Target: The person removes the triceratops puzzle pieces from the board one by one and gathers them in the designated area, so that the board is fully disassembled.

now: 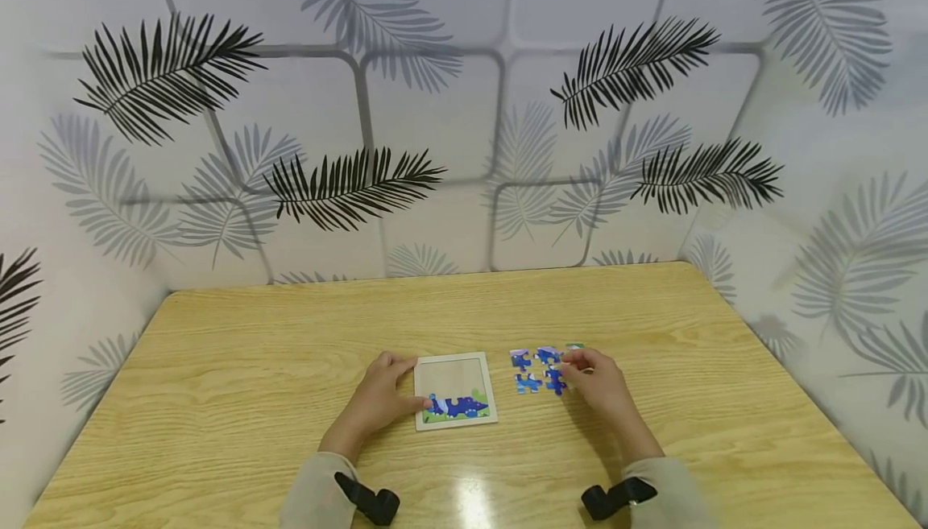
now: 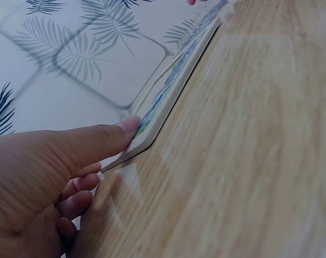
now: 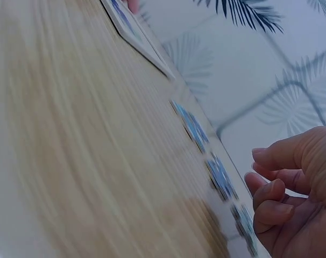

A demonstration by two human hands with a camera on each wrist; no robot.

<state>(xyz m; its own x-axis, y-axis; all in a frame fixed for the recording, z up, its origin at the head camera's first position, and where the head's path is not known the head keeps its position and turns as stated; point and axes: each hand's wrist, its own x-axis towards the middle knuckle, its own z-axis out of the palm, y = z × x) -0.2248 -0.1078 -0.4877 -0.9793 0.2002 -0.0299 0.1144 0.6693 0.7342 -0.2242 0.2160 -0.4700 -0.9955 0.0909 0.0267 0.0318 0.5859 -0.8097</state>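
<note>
A square wooden puzzle tray (image 1: 453, 357) lies on the table, its lower part filled with blue and green pieces (image 1: 457, 407). My left hand (image 1: 384, 396) grips the tray's left side. Its thumb (image 2: 106, 141) presses on the near corner, with the other fingers bent at the edge. To the tray's right lie several loose jigsaw pieces, among them a blue-and-lilac one (image 1: 520, 359) and a light blue one (image 1: 528, 383). Over the right-hand pieces hovers my right hand (image 1: 598, 384), fingers loosely bent. Nothing shows between its thumb and fingers. It partly covers a dark blue piece (image 1: 555, 381).
The wooden table (image 1: 290, 352) reaches back to a wall covering (image 1: 435, 110) with a leaf pattern. Another piece (image 1: 574, 345) lies just behind the right hand. Black straps with camera mounts (image 1: 370, 501) sit on both sleeves.
</note>
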